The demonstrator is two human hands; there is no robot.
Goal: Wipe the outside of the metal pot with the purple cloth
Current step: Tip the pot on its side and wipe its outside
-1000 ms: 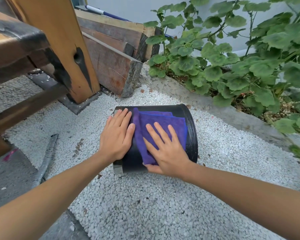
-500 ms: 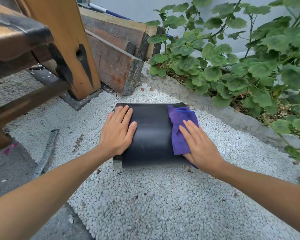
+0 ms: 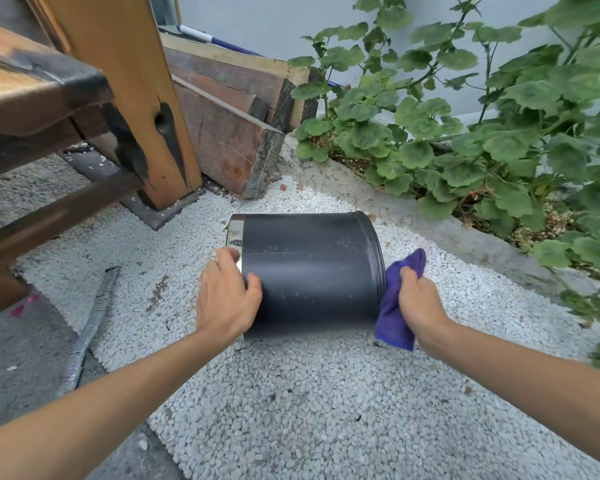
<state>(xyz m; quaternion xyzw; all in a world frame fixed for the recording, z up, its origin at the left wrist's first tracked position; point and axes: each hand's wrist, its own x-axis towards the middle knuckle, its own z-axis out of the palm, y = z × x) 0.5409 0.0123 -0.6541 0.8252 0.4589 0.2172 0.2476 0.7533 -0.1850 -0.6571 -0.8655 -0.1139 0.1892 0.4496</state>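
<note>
1 metal pot [image 3: 309, 271] lies on its side on the white gravel [image 3: 291, 410], its dark, matte wall facing up and a shiny silver band showing at its left end. 2 bare hands work at it, 1 at each end. The left hand [image 3: 227, 296] lies over the pot's left end, its fingers curled around the silver edge and its thumb pressed on the dark wall, gripping the pot. The right hand [image 3: 418, 301] is clenched around 1 purple cloth [image 3: 394, 313], bunched in the fist; the cloth touches the pot's ribbed right end and hangs down to the gravel, with a tuft sticking up above the knuckles.

1 light wooden post [image 3: 132, 91] stands behind the pot on a dark base plate, with scorched-looking black marks on it. Several weathered wooden beams [image 3: 229, 133] are stacked just beside the post, against the pale wall. 1 grey, ridged metal bar [image 3: 87, 330] lies on the ground well to the left of the pot, partly on gravel and partly on concrete. 1 leafy green plant [image 3: 482, 126] spreads across the bed at the right, behind a low concrete curb [image 3: 465, 233].
</note>
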